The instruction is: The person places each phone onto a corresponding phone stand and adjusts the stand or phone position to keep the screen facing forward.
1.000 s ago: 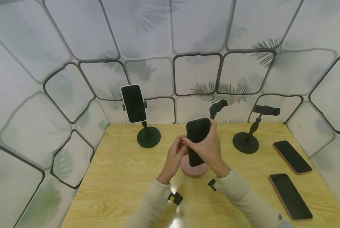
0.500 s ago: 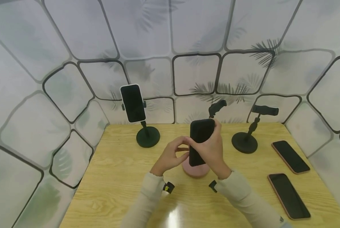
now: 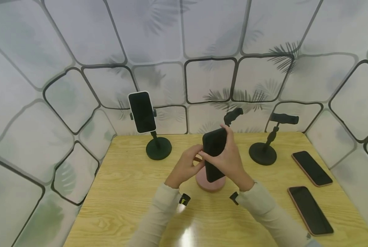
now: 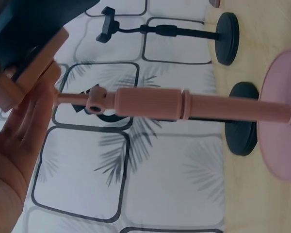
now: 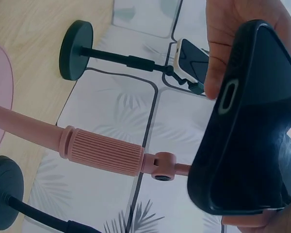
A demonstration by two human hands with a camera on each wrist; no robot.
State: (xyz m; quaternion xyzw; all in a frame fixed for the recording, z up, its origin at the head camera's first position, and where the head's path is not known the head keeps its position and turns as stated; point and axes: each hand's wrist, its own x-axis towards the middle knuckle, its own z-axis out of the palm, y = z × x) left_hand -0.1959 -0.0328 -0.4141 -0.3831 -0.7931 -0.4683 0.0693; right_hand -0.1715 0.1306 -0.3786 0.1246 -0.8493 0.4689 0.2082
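In the head view my right hand grips a smartphone in a black case, thumb across its face and fingers at the far edge. The phone tilts above the round base of a pink phone stand. My left hand is curled at the phone's left edge. In the left wrist view its fingers hold the pink clamp atop the stand's ribbed pole, right against the phone. The right wrist view shows the phone close up, covering most of the clamp.
A dark green stand at the back left holds a white-edged phone. Behind my right hand shows a black stand's clamp; another black stand is to its right. Two phones, one farther back and one nearer, lie at the right.
My left hand first drew back from the phone's left edge with fingers spreading, then closed in on it again. The phone shifted slightly right and back left in my right hand.
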